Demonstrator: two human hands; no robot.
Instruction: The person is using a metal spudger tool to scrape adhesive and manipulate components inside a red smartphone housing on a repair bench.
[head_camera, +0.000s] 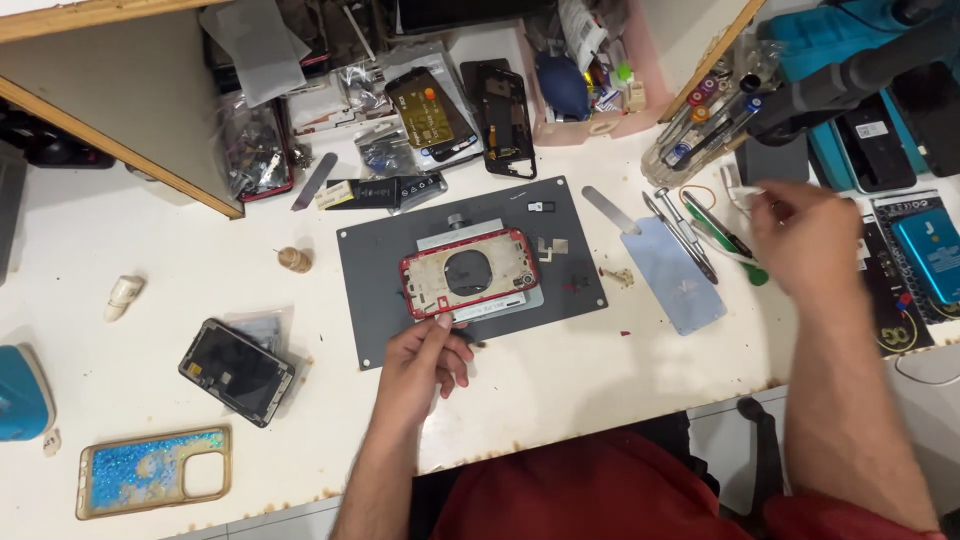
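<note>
A red-framed phone housing (468, 274) lies on a grey rectangular work mat (380, 290) mid-table; a black detached screen (237, 371) lies left, metal screwdrivers (685, 232) right, glittery blue phone case (153, 470) nearest the table's front-left edge.

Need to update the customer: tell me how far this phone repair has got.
Done: the red phone frame lies stripped on the grey mat, its screen set aside. In hand: left hand steadies the frame, right hand reaches among the tools. Left: refitting the screen.
</note>
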